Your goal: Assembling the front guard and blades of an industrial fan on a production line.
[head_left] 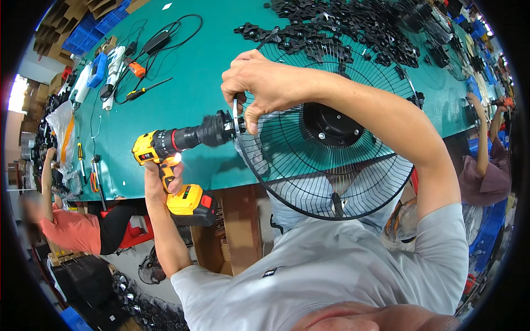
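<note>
Left hand [155, 185] grips the drill [163, 143]; right hand [266, 83] pinches the fan guard's [332, 130] left edge. If that pinch slackens — the guard could twist.

"What do we see at left on the green worktop [199, 71]?"
"We see a screwdriver [136, 94] near a black cable [157, 42]."
"And toward far right?"
"We have many black parts [331, 27] heaped."
</note>
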Motion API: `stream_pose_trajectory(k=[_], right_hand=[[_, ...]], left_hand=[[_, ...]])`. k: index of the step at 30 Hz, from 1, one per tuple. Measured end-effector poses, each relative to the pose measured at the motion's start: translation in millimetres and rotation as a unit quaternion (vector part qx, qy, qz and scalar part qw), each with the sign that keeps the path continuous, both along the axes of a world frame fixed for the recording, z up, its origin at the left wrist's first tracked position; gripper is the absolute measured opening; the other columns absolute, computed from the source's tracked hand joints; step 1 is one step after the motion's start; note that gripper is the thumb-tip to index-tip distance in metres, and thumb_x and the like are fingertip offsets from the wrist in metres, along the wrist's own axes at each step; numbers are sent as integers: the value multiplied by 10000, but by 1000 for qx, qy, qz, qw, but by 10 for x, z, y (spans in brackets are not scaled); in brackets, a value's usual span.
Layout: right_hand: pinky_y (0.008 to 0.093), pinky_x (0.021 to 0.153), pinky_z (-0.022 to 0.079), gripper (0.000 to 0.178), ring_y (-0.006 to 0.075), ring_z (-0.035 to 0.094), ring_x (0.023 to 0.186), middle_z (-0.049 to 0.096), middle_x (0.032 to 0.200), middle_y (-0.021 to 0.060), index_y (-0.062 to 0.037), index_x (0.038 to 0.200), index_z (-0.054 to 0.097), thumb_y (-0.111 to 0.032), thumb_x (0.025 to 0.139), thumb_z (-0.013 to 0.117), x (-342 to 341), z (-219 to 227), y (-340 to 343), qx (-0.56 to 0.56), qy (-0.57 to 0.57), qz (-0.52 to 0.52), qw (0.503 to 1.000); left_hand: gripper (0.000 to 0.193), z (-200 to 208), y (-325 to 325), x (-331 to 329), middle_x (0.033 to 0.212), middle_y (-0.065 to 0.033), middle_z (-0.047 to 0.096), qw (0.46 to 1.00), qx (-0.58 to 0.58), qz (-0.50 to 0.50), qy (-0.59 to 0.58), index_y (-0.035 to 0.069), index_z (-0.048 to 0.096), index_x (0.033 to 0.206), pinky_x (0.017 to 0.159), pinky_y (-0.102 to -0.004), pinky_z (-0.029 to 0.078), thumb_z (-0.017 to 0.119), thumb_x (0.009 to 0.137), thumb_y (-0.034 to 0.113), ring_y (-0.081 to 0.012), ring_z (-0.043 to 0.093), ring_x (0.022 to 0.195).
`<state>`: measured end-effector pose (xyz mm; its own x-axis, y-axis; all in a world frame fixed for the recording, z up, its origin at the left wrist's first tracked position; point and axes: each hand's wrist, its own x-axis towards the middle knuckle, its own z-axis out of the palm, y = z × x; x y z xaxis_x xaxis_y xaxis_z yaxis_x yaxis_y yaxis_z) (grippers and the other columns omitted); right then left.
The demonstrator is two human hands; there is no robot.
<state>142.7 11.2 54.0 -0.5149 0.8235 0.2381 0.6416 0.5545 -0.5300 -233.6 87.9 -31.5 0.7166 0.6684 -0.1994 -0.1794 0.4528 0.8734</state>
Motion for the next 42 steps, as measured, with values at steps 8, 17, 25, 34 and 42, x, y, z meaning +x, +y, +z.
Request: stream_pose_trajectory(k=[8, 17, 25, 34, 42], right_hand=[[456, 1101, 269, 503, 218, 567, 973, 592, 853, -11, -99, 874, 642, -401, 561, 896, -18, 1, 10, -9, -2, -6, 1000], [457, 1100, 268, 508, 218, 561, 980, 593, 854, -6, -98, 873, 638, -411, 568, 895, -25, 10, -4, 5, -18, -11, 1000], [450, 1111, 256, 508, 223, 561, 1002, 600, 876, 1, -97, 903, 643, -411, 592, 893, -10, 10, 3, -13, -23, -4, 1000], [443, 1126, 245, 496, 221, 560, 1023, 614, 905, 1, -97, 947, 647, -371, 617, 896, 2, 50, -17, -3, -30, 7, 1000], [462, 1116, 240, 485, 228, 563, 1069, 659, 970, 18, -116, 1024, 685, -353, 657, 895, 29, 81, -16, -16, -37, 34, 999]], left_hand=[[812, -24, 31, 0, 717, -71, 581, 999, -34, -23, 9, 47, 570, 1214, 344, -233, 372, 660, 771, 721, -103, 473, 386], [816, -7, -35, 13, 761, -100, 619, 998, -64, -17, 15, 47, 572, 1197, 356, -224, 411, 633, 774, 742, -108, 517, 405], [910, 127, -63, -19, 956, -227, 700, 999, 46, -3, -6, -27, 587, 1229, 375, -230, 444, 706, 721, 719, -145, 562, 427], [914, 174, -248, -119, 973, -239, 692, 993, 112, 36, -6, -24, 603, 1231, 428, -240, 470, 717, 722, 726, -145, 578, 471], [744, 423, -256, -555, 1004, -212, 689, 947, 240, 204, 69, -64, 539, 1263, 421, -244, 446, 594, 929, 598, -131, 559, 503]])
